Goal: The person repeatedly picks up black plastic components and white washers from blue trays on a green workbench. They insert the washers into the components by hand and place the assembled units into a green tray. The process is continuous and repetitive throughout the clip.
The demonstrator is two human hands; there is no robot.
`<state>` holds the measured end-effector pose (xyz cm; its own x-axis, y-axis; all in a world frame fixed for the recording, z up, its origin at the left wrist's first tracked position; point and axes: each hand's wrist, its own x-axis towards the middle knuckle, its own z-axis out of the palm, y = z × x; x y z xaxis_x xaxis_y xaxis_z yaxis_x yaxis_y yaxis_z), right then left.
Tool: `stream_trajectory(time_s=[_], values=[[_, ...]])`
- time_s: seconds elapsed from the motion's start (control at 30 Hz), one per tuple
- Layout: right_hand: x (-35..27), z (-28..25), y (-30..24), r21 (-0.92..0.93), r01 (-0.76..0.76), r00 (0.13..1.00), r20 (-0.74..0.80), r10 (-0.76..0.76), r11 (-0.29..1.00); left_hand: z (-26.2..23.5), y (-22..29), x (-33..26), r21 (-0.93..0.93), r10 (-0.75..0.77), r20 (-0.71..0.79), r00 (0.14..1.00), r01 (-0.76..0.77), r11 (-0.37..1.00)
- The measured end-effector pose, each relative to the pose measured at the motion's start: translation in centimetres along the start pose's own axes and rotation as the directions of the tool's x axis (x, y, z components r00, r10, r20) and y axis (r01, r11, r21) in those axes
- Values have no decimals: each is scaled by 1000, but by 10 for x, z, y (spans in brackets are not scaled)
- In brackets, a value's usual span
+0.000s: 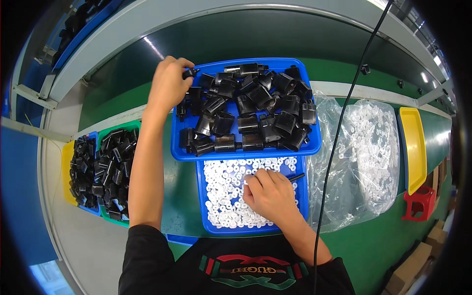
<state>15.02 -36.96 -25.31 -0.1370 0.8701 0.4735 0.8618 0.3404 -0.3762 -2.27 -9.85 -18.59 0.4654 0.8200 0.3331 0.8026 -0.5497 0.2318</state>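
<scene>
Tan lettering point(253, 270), one short line, across the black shirt's point(184, 275) front

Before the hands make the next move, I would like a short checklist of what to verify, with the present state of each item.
1. Left hand has a small black piece between its fingers: ok.
2. Right hand holds the black stick: ok.
3. White rings lie close to the right hand, in the lower blue tray: ok.
4. Lower blue tray fully uncovered: not ok, the upper blue tray hides its far edge.
5. A ring pinched by the right hand: cannot tell, too small.
6. Black cable free of the right sleeve: cannot tell, they overlap in view.
</scene>
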Motion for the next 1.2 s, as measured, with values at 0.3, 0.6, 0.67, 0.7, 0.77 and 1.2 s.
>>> stream_trajectory(time_s=[0.3,0.6,0.67,0.7,0.77,1.2], values=[[12,-24,-5,227,34,988,-153,1,973,-37,87,-131,-859,90,4,996,-42,510],[18,-26,-1,345,-8,979,-187,77,938,-9,78,-172,-951,105,116,988,81,297],[24,-31,-2,384,17,977,-202,66,923,-7,80,-175,-968,18,144,989,137,209],[26,-34,-3,404,10,978,-196,75,915,-5,76,-180,-976,-2,176,984,175,132],[31,-39,-4,447,-6,979,-178,95,895,1,76,-178,-981,6,193,981,193,-18],[50,-56,-27,489,-87,988,-67,137,868,3,80,-185,-988,80,155,985,156,-1]])
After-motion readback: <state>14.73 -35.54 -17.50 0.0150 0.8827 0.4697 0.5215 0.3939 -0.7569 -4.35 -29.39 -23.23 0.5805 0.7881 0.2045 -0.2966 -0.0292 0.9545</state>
